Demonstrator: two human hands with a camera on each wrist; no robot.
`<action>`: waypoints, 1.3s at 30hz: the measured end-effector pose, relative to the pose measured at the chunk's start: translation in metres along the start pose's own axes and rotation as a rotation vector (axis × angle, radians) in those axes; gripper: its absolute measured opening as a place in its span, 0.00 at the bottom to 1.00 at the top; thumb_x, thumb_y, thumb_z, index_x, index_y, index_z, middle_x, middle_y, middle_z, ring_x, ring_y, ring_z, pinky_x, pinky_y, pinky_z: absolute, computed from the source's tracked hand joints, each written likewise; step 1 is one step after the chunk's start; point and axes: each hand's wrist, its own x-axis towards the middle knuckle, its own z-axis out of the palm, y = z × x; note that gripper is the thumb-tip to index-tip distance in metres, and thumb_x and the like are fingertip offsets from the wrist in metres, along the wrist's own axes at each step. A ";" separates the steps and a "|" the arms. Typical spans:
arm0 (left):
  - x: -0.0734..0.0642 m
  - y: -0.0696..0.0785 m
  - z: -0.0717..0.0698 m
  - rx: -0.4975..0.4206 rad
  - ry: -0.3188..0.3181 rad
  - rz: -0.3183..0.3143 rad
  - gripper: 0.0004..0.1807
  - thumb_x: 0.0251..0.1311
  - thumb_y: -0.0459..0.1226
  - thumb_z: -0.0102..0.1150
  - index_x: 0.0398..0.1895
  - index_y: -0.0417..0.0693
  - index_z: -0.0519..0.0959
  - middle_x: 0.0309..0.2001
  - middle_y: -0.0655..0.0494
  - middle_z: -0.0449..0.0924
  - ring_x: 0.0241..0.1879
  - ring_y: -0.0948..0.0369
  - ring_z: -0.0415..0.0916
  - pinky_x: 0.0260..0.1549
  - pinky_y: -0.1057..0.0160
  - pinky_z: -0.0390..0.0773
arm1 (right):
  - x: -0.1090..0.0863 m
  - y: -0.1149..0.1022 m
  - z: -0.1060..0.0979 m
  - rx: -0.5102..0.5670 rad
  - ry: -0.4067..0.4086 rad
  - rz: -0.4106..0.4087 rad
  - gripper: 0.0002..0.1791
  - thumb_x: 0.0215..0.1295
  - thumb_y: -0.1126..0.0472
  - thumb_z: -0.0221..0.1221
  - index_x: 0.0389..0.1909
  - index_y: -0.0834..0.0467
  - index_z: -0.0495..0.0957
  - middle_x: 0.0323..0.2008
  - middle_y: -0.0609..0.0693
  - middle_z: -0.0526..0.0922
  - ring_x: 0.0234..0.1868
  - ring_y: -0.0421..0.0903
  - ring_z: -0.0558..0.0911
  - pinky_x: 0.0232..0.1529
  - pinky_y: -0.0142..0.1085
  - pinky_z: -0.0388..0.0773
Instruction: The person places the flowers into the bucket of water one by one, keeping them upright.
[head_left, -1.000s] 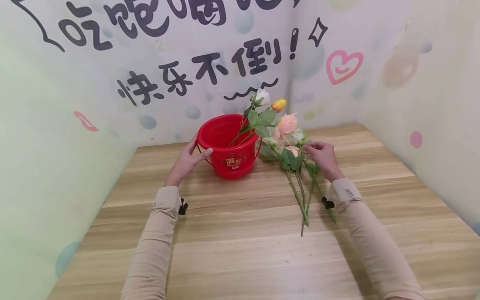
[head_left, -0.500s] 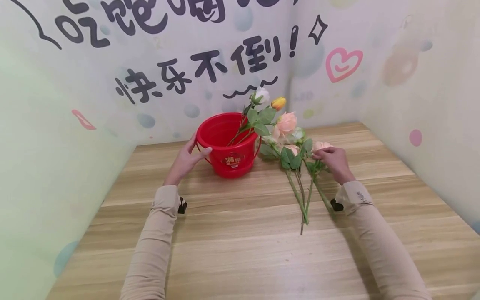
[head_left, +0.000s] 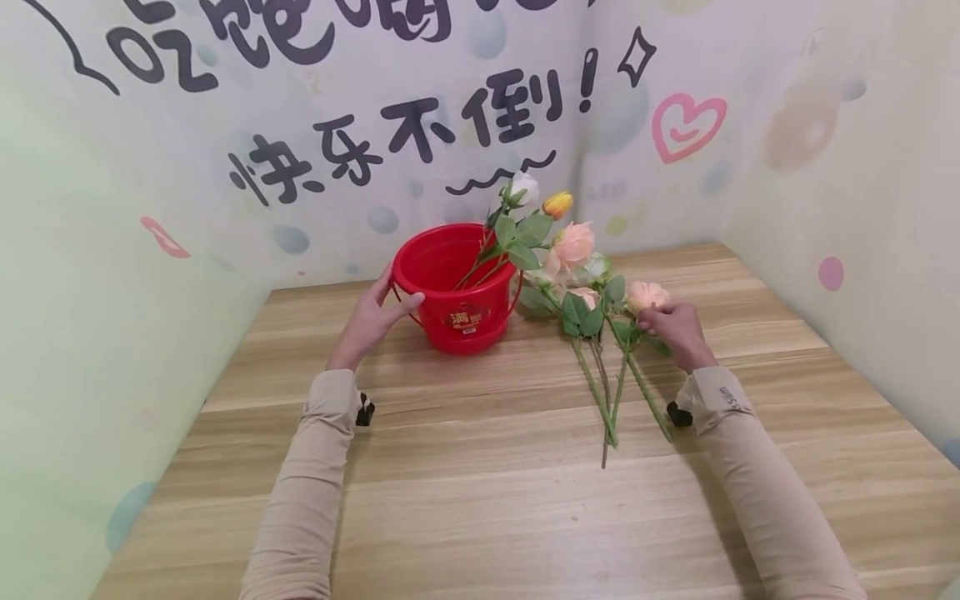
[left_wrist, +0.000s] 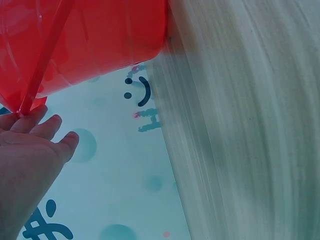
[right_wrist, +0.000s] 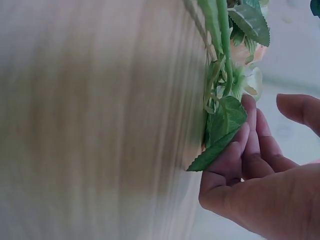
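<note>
A red bucket (head_left: 465,325) with a thin red handle stands on the wooden table near the back wall. My left hand (head_left: 366,329) rests against the bucket's left side, thumb toward the front. In the left wrist view its fairly straight fingers touch the bucket by the handle. Stems of a white rose (head_left: 523,190) and a yellow tulip (head_left: 557,205) lean inside the bucket. At the right, my right hand (head_left: 677,332) is beside a pink rose (head_left: 647,297). The right wrist view shows loosely bent fingers against a green leaf (right_wrist: 227,122), with the thumb apart.
More flowers lie right of the bucket, including a larger pink rose (head_left: 573,245) and a whitish bloom (head_left: 595,270). Their green stems (head_left: 597,396) point toward the front of the table (head_left: 480,500). Printed walls (head_left: 337,208) close in the back and sides.
My right hand has moved right and slightly nearer along the flowers, and the right pink rose has come into view. My left hand stays at the bucket.
</note>
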 end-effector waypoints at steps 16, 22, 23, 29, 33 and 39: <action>0.003 -0.005 -0.001 -0.008 -0.001 0.007 0.48 0.69 0.43 0.64 0.84 0.47 0.48 0.83 0.49 0.48 0.81 0.48 0.41 0.73 0.38 0.55 | -0.003 -0.004 -0.005 -0.034 -0.113 0.116 0.07 0.71 0.67 0.60 0.36 0.64 0.85 0.21 0.43 0.87 0.19 0.30 0.78 0.20 0.24 0.72; 0.015 -0.030 -0.003 0.001 0.020 0.021 0.48 0.68 0.49 0.65 0.85 0.57 0.49 0.82 0.57 0.49 0.81 0.51 0.42 0.73 0.39 0.58 | -0.001 -0.002 -0.005 -0.049 -0.136 0.128 0.07 0.70 0.67 0.61 0.32 0.63 0.86 0.19 0.43 0.86 0.19 0.31 0.79 0.20 0.24 0.73; 0.016 -0.032 -0.003 0.007 0.023 0.024 0.48 0.68 0.50 0.65 0.85 0.58 0.49 0.82 0.58 0.50 0.81 0.52 0.42 0.73 0.40 0.58 | 0.000 -0.002 -0.004 -0.047 -0.137 0.129 0.07 0.70 0.68 0.62 0.31 0.63 0.85 0.19 0.43 0.85 0.19 0.32 0.79 0.20 0.24 0.73; 0.016 -0.035 -0.002 0.024 0.031 0.041 0.48 0.68 0.52 0.65 0.85 0.59 0.50 0.82 0.59 0.50 0.81 0.52 0.43 0.72 0.40 0.59 | 0.003 0.000 0.001 -0.146 -0.134 0.087 0.07 0.67 0.69 0.64 0.28 0.66 0.83 0.17 0.44 0.84 0.19 0.34 0.81 0.22 0.25 0.76; 0.011 -0.024 -0.001 0.015 0.019 0.030 0.48 0.69 0.49 0.64 0.85 0.56 0.50 0.82 0.55 0.49 0.81 0.51 0.43 0.72 0.40 0.59 | 0.005 0.002 0.003 -0.229 -0.136 0.078 0.07 0.66 0.67 0.65 0.28 0.66 0.82 0.16 0.43 0.84 0.20 0.34 0.81 0.24 0.26 0.75; -0.001 0.003 0.000 -0.003 -0.007 0.001 0.47 0.70 0.42 0.63 0.84 0.44 0.48 0.83 0.46 0.47 0.81 0.48 0.41 0.73 0.40 0.56 | 0.011 0.002 0.006 -0.262 -0.128 0.098 0.10 0.62 0.66 0.69 0.23 0.60 0.80 0.15 0.42 0.83 0.19 0.34 0.80 0.22 0.27 0.72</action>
